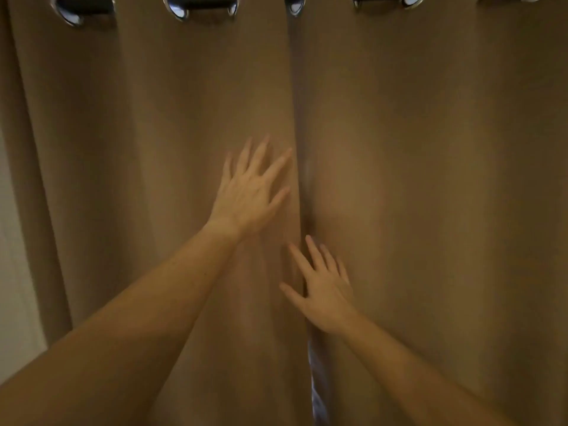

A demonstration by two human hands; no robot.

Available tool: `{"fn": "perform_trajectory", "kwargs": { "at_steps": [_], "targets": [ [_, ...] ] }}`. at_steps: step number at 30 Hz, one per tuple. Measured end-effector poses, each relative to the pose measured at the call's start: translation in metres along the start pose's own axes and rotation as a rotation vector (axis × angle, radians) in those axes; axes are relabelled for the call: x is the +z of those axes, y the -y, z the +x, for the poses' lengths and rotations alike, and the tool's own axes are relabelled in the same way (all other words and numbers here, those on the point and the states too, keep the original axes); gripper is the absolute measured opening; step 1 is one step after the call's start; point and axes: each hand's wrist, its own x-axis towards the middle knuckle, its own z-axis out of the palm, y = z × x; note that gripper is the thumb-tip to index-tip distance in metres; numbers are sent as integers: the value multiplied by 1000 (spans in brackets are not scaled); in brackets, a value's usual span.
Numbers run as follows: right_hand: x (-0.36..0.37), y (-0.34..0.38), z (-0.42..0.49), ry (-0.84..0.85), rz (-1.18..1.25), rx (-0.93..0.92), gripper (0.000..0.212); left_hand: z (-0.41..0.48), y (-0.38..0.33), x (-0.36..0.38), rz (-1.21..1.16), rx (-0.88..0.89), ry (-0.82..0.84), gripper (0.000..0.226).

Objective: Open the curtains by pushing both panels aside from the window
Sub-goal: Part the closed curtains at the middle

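Observation:
Two tan curtain panels hang shut and meet at a seam down the middle. The left panel (147, 142) and the right panel (430, 155) fill almost the whole view. My left hand (250, 192) lies flat on the left panel with fingers spread, just left of the seam. My right hand (322, 287) is lower, fingers apart, at the inner edge of the right panel, its thumb across the seam. Neither hand grips the cloth. A thin bright slit (315, 395) shows between the panels near the bottom.
Metal eyelets (201, 7) ride a dark rod (212, 1) along the top edge. A strip of pale wall (15, 272) shows at the far left beside the left panel's outer folds.

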Motion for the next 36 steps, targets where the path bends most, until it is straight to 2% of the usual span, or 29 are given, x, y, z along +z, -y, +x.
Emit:
{"fn": "perform_trajectory", "kwargs": {
  "at_steps": [4,9,18,28,36],
  "targets": [
    [24,-17,24,-40,46,-83,87,36,-11,25,110,111,-79,69],
    [49,-39,47,-53,103,-146,86,69,-17,64,257,154,-115,68],
    [81,-47,73,-35,173,-253,90,79,1,111,451,53,-112,74],
    [106,-22,101,-58,159,-270,93,73,38,116,493,10,-154,80],
    [128,20,123,27,197,-268,91,53,93,117,521,12,-240,84]
  ]
}}
